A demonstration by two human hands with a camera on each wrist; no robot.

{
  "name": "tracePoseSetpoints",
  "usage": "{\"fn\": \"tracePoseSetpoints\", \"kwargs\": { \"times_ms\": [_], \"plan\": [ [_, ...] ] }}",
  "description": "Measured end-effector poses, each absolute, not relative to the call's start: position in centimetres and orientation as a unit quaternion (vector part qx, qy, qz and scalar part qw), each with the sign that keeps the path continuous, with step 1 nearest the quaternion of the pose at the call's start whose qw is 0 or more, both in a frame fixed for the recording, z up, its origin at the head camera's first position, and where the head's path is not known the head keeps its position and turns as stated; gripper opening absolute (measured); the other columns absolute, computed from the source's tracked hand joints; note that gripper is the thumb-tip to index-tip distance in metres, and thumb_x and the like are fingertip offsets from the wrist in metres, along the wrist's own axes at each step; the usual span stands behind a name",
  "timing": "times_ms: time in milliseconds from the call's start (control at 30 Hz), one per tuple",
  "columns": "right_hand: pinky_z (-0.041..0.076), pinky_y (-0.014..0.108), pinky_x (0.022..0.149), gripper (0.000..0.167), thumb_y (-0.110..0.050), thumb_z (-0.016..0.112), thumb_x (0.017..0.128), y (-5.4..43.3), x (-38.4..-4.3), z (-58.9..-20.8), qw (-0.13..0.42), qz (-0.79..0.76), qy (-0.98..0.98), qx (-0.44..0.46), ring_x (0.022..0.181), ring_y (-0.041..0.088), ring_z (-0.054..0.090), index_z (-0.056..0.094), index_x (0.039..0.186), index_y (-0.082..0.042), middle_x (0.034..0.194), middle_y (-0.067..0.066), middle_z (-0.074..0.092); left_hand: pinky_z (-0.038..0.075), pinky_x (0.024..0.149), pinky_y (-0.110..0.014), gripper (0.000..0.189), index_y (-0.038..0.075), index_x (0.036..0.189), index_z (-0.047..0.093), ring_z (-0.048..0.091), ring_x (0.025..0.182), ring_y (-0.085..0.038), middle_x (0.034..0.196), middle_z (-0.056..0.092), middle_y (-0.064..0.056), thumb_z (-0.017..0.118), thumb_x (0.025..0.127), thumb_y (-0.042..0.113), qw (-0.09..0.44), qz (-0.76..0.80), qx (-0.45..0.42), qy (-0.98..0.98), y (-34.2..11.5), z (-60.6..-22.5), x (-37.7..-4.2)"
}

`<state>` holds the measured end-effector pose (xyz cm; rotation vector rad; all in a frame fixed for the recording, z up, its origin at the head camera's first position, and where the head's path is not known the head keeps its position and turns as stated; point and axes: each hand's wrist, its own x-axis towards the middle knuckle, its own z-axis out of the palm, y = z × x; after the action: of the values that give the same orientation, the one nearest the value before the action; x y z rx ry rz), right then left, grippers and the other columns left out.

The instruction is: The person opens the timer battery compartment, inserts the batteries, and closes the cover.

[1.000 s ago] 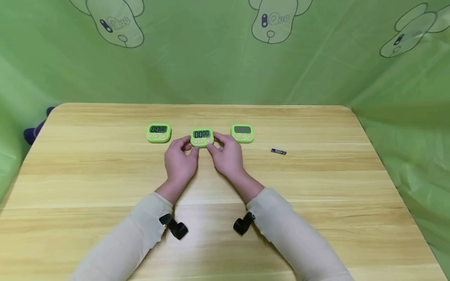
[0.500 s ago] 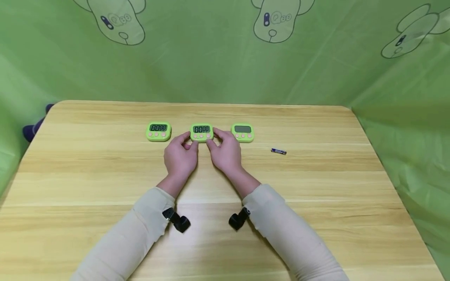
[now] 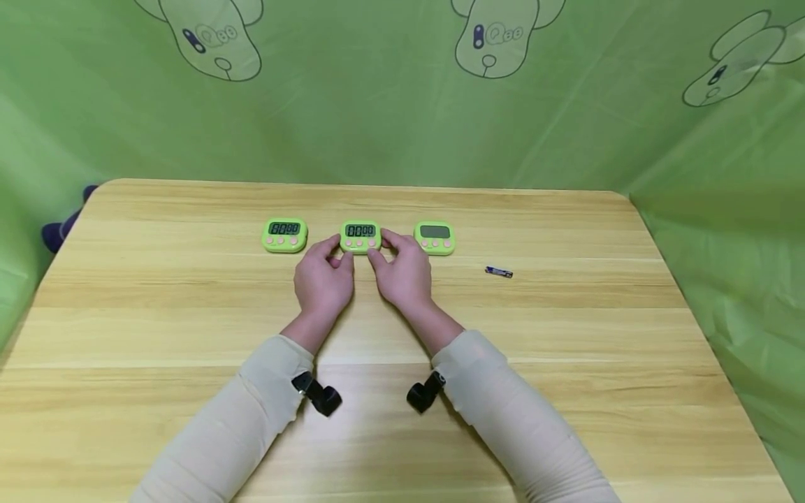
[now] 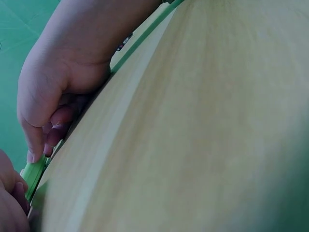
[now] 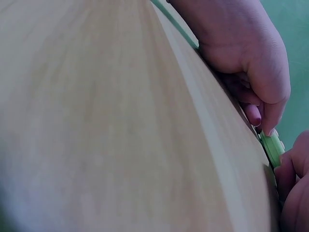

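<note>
A green digital timer [image 3: 360, 237] with pink buttons lies in the middle of a row of three, its screen reading zeros. My left hand [image 3: 323, 283] grips its left end between thumb and fingers. On its right end, my right hand [image 3: 404, 276] does the same. Both wrist views show the timer's green edge [image 4: 34, 176] low against the table, pinched from two sides. To the left lies a second green timer [image 3: 284, 235], also showing zeros. The third timer [image 3: 434, 238], right of my right hand, has a blank screen.
A small dark blue battery [image 3: 499, 272] lies on the wooden table [image 3: 566, 391] to the right of the timers. Behind the table hangs a green curtain [image 3: 352, 126] with printed cartoon heads. Something dark purple [image 3: 59, 234] shows past the left edge.
Both hands have slid the middle timer a little away from me, into line with the other two. Over the last half second it has barely moved.
</note>
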<state>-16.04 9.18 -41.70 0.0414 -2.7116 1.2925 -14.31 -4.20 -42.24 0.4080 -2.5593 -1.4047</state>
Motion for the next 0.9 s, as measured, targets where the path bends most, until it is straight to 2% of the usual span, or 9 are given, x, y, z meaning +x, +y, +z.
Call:
{"fn": "tracePoseSetpoints", "kwargs": {
  "times_ms": [133, 200, 367, 533, 700, 900],
  "plan": [
    [0.049, 0.036, 0.094, 0.043, -0.020, 0.075, 0.092, 9.1, -16.0, -41.7, 0.072, 0.431, -0.899, 0.013, 0.101, 0.019, 0.062, 0.065, 0.131, -0.005, 0.111, 0.006, 0.067, 0.049, 0.071, -0.038, 0.038, 0.012, 0.130, 0.067, 0.062, 0.082, -0.015, 0.101, 0.068, -0.001, 0.071, 0.093, 0.018, 0.097, -0.472, 0.138, -0.865, -4.2, -42.2, -14.3],
    [0.051, 0.034, 0.088, 0.044, -0.020, 0.075, 0.091, 9.2, -15.9, -41.7, 0.072, 0.436, -0.897, 0.013, 0.093, 0.018, 0.063, 0.065, 0.131, -0.004, 0.110, 0.006, 0.067, 0.049, 0.072, -0.038, 0.039, 0.011, 0.131, 0.066, 0.062, 0.083, -0.015, 0.101, 0.068, -0.002, 0.071, 0.093, 0.018, 0.096, -0.472, 0.140, -0.865, -4.3, -42.2, -14.2],
    [0.055, 0.029, 0.069, 0.046, -0.017, 0.076, 0.089, 9.7, -15.4, -42.1, 0.061, 0.464, -0.883, 0.024, 0.073, 0.015, 0.064, 0.064, 0.131, -0.002, 0.110, 0.007, 0.065, 0.049, 0.074, -0.036, 0.042, 0.007, 0.133, 0.063, 0.061, 0.085, -0.016, 0.114, 0.066, -0.004, 0.069, 0.092, 0.015, 0.108, -0.499, 0.147, -0.847, -4.2, -42.3, -13.6],
    [0.057, 0.028, 0.066, 0.042, -0.011, 0.077, 0.087, 11.2, -14.0, -42.2, 0.054, 0.495, -0.865, 0.059, 0.072, 0.016, 0.065, 0.065, 0.127, 0.001, 0.107, 0.010, 0.066, 0.050, 0.073, -0.032, 0.045, 0.002, 0.134, 0.060, 0.060, 0.084, -0.016, 0.123, 0.063, -0.006, 0.069, 0.090, 0.007, 0.140, -0.545, 0.151, -0.813, -3.7, -42.5, -12.4],
    [0.057, 0.029, 0.065, 0.037, -0.007, 0.078, 0.086, 13.3, -12.1, -42.1, 0.055, 0.518, -0.850, 0.081, 0.072, 0.017, 0.064, 0.068, 0.121, 0.001, 0.104, 0.011, 0.069, 0.050, 0.071, -0.032, 0.051, 0.001, 0.137, 0.056, 0.059, 0.083, -0.016, 0.121, 0.062, -0.007, 0.067, 0.088, 0.002, 0.159, -0.578, 0.131, -0.790, -2.7, -42.5, -11.3],
    [0.056, 0.025, 0.061, 0.033, -0.006, 0.079, 0.085, 16.2, -10.6, -42.4, 0.079, 0.526, -0.845, 0.060, 0.070, 0.016, 0.065, 0.070, 0.117, -0.002, 0.102, 0.008, 0.070, 0.053, 0.065, -0.028, 0.049, -0.003, 0.135, 0.056, 0.060, 0.079, -0.016, 0.118, 0.065, -0.009, 0.066, 0.087, -0.003, 0.158, -0.610, 0.074, -0.773, -1.0, -42.7, -10.3]
  ]
}}
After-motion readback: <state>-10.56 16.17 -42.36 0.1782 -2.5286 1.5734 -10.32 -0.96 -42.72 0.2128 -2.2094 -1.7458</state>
